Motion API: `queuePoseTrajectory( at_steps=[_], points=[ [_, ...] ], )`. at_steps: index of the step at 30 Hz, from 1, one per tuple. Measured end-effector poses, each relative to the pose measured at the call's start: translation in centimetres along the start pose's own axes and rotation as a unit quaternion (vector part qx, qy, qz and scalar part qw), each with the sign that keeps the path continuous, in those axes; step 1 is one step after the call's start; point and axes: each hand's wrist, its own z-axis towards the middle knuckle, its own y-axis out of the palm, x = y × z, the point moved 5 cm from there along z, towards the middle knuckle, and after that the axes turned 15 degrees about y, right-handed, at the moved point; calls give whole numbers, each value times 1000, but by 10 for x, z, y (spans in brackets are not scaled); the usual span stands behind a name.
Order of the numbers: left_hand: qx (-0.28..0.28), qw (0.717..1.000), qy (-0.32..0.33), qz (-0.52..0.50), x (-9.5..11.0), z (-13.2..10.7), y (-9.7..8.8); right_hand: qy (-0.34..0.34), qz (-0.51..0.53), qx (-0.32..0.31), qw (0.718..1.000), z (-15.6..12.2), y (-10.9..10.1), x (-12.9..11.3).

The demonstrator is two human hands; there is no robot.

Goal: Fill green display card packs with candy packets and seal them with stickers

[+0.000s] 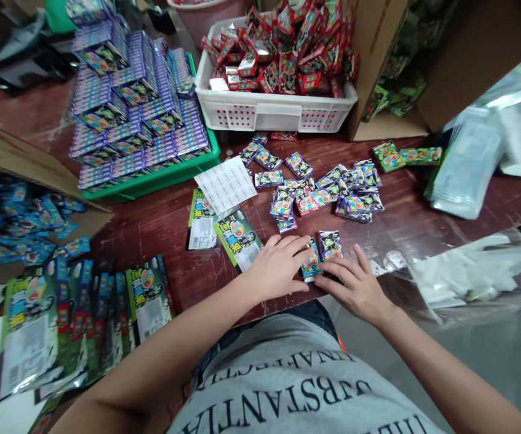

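My left hand (278,265) and my right hand (355,286) rest close together at the near edge of the dark red table (152,229). Between them sit a few small colourful boxes (318,253). The left fingers curl round the left side of that little stack. My right fingers lie stretched against its lower right side. Beyond my hands a loose heap of the same small boxes (327,193) is spread over the table. Two green printed packets (224,232) lie just left of my left hand.
A white basket (278,111) of red boxes stands at the back, beside a green tray (152,178) stacked with purple boxes. Blue boxes (16,223) fill a carton at left. Green packets (84,313) lie fanned at near left. Clear plastic bags (468,271) lie at right.
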Motion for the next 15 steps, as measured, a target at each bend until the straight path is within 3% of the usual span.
queuePoseTrajectory(
  at_steps=[15],
  points=[
    [39, 998, -36, -22, 7, 0, 3, -71, -13, 20, 997, -1, -2, 5]
  ],
)
